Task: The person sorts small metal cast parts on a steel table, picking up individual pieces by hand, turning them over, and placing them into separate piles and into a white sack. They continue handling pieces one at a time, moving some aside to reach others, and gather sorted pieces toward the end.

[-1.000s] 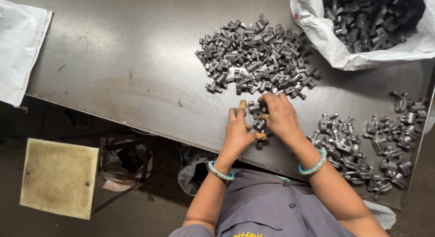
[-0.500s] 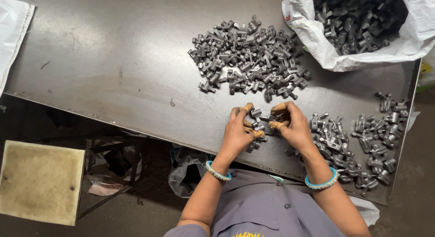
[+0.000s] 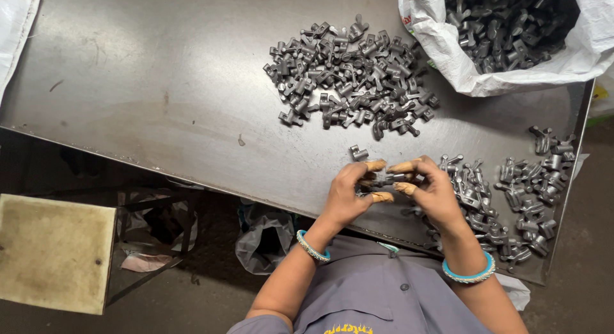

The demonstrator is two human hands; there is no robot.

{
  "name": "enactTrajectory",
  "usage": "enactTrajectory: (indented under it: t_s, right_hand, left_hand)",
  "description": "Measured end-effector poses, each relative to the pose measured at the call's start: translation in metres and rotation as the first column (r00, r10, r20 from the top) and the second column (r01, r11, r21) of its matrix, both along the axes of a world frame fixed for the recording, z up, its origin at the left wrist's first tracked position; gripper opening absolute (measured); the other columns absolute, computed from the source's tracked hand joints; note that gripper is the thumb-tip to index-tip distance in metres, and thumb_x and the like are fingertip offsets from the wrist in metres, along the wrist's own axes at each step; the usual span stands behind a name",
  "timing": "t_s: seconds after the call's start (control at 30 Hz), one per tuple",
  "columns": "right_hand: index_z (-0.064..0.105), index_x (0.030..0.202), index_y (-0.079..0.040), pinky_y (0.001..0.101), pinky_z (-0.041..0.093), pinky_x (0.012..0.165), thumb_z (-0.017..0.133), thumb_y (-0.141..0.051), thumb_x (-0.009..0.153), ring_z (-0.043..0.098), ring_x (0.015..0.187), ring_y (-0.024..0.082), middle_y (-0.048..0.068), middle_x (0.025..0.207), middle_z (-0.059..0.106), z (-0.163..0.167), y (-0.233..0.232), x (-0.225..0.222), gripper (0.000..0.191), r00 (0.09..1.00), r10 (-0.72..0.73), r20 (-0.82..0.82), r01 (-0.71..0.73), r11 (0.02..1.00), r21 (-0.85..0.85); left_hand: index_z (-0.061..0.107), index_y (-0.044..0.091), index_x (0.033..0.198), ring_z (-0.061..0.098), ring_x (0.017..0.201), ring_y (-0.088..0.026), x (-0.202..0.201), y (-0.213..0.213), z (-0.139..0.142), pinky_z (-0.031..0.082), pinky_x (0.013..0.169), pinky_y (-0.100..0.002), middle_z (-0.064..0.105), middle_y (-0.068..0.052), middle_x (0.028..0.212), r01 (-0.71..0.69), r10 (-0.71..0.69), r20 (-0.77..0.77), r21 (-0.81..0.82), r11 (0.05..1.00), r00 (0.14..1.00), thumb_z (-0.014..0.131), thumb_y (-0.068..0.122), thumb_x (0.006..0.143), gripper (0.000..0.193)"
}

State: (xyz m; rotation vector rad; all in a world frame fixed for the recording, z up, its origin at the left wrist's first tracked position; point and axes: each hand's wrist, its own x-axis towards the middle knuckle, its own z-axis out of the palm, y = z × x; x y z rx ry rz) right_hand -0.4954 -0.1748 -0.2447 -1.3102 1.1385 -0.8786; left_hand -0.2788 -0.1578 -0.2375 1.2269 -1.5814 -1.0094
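- Near the table's front edge, toward its right end, your left hand [image 3: 345, 193] and right hand [image 3: 435, 190] meet just above the steel table [image 3: 160, 104].
- Your two hands share one small dark metal part [image 3: 384, 179], pinched between fingertips that wear tan finger covers [image 3: 382, 196]; both hands are curled closed round it, not spread.
- That part is held just above the table, between the big pile and the front edge.
- A single loose metal piece [image 3: 358, 154] lies on the table just behind your left fingertips, apart from the rest.
- Behind it, toward the table's middle and back, sits the large heap of grey parts [image 3: 352, 78].
- Two smaller groups of parts [image 3: 531, 193] lie at the right end, the nearer one just beside your right hand.
- At the back right corner a white sack [image 3: 499, 59] lies open with more dark parts inside.
- You wear a beaded bangle [image 3: 311, 248] on the left wrist and a blue bangle [image 3: 470, 275] on the right.
- Off the table's front left, a worn stool top [image 3: 54, 251] stands on the floor.
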Motion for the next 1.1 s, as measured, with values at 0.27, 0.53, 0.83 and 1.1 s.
enactTrajectory:
  t_s: [0.27, 0.53, 0.83, 1.1]
  right_hand:
    - [0.065, 0.129, 0.001, 0.0327, 0.06, 0.072, 0.083, -0.007, 0.085, 0.06, 0.075, 0.01, -0.001, 0.088, 0.06, -0.036, 0.001, -0.016, 0.049, 0.823, -0.228, 0.521, -0.026, 0.9, 0.435]
    - [0.062, 0.119, -0.002, 0.024, 0.056, 0.088, 0.078, -0.002, 0.077, 0.064, 0.103, 0.009, 0.002, 0.116, 0.067, -0.026, 0.007, -0.017, 0.045, 0.922, -0.044, 0.385, -0.029, 0.983, 0.181]
    - [0.064, 0.118, 0.0, 0.0231, 0.054, 0.068, 0.072, -0.003, 0.09, 0.064, 0.084, 0.008, 0.006, 0.1, 0.067, -0.046, 0.008, -0.03, 0.029, 0.955, -0.075, 0.288, -0.022, 0.948, 0.319]
    - [0.064, 0.119, -0.003, 0.0291, 0.056, 0.073, 0.08, -0.009, 0.071, 0.069, 0.096, 0.02, 0.012, 0.115, 0.073, -0.004, -0.062, -0.05, 0.051, 0.706, -0.202, 0.679, 0.011, 0.962, 0.274]
  left_hand:
    - [0.071, -0.006, 0.106, 0.071, 0.082, -0.016, -0.013, 0.0, -0.055, 0.059, 0.073, -0.031, 0.075, -0.01, 0.096, 0.225, 0.141, -0.712, 0.393, 0.892, 0.688, 0.073, 0.006, 0.098, 0.016]
    - [0.069, -0.007, 0.11, 0.072, 0.072, -0.019, -0.015, -0.002, -0.077, 0.061, 0.063, -0.031, 0.074, -0.012, 0.091, 0.329, 0.257, -0.788, 0.496, 0.804, 0.56, 0.07, 0.012, 0.099, 0.021]
    - [0.069, -0.007, 0.108, 0.071, 0.066, -0.019, -0.02, -0.005, -0.074, 0.061, 0.056, -0.032, 0.073, -0.013, 0.085, 0.354, 0.304, -0.771, 0.555, 0.753, 0.56, 0.056, 0.03, 0.108, 0.039]
    - [0.076, 0.003, 0.107, 0.069, 0.067, -0.017, 0.003, -0.007, -0.033, 0.055, 0.062, -0.029, 0.075, -0.011, 0.09, -0.234, 0.261, -0.108, 0.219, 0.947, 0.959, 0.063, 0.017, 0.097, 0.022]
